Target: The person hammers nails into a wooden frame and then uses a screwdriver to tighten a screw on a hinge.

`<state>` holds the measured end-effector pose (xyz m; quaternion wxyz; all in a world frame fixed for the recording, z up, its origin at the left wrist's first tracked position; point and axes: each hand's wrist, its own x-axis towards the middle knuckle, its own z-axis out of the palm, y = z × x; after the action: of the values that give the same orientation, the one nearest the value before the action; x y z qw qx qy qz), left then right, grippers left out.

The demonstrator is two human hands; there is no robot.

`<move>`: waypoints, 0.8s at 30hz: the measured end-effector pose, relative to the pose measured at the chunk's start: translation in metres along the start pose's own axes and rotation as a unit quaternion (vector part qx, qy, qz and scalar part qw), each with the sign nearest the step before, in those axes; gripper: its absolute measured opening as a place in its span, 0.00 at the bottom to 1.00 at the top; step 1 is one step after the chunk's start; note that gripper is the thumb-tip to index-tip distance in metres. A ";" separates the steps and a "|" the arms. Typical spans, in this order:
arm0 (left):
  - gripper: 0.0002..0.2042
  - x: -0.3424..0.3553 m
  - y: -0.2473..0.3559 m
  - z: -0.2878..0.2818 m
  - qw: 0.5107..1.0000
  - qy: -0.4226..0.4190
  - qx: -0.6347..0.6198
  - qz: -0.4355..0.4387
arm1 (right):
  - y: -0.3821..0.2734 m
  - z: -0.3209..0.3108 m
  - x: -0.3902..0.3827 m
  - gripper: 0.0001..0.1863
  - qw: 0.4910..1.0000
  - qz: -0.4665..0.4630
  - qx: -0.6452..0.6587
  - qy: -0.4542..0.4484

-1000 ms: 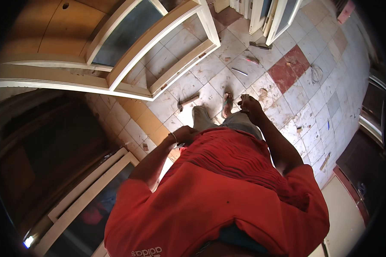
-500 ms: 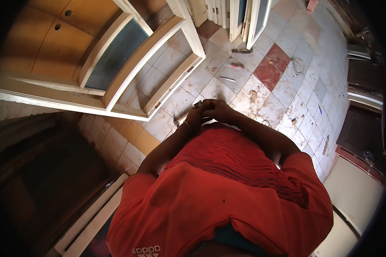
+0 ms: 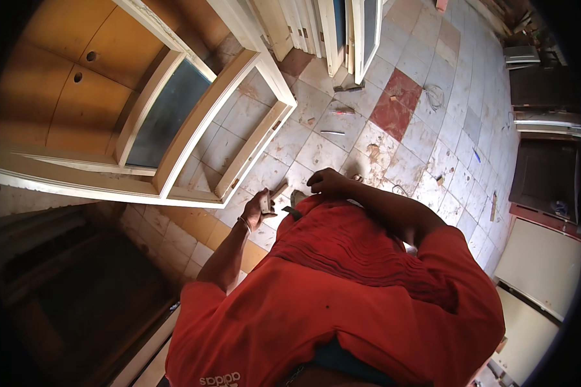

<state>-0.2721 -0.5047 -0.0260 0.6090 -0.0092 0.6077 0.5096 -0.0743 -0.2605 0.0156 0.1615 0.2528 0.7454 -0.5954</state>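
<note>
My left hand [image 3: 255,211], a bracelet at its wrist, is out to the left of my body, closed around a small pale flat piece [image 3: 266,204] whose kind I cannot make out. Past its fingers a short wooden stick [image 3: 279,188] shows; whether the hand touches it is unclear. My right hand [image 3: 329,182] is in front of my red shirt, fingers curled inward, and anything in them is hidden. Between the hands, a small dark flat piece [image 3: 292,211] shows at the shirt's edge. Just left of my left hand stands a white wooden window frame [image 3: 223,193].
More white frames [image 3: 361,45] stand upright ahead. The dirty tiled floor [image 3: 316,151] carries a pale strip [image 3: 332,133], a red tool [image 3: 343,111], a dark tool [image 3: 349,87], and a wire coil [image 3: 434,97]. Dark cabinet-like panels [image 3: 545,171] line the right side.
My hands were together in front of me and have come apart. The left has moved left and down with the pale piece; the right has shifted slightly right and down.
</note>
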 end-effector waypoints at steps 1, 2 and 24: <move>0.26 0.000 0.006 0.010 0.999 -0.027 -0.044 -0.004 | -0.005 -0.002 0.001 0.28 0.999 -0.037 0.000 -0.005; 0.26 0.003 0.014 0.021 0.995 -0.053 -0.089 -0.008 | -0.011 -0.003 0.003 0.30 0.998 -0.055 0.010 -0.006; 0.14 0.141 0.084 0.407 0.783 -0.094 0.499 0.359 | 0.151 -0.246 -0.150 0.25 0.943 0.063 0.287 0.154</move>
<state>-0.0639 -0.1221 0.0258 0.3560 0.5630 0.6761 0.3148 0.1501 -0.0252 0.0338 0.0021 0.4234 0.5417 -0.7261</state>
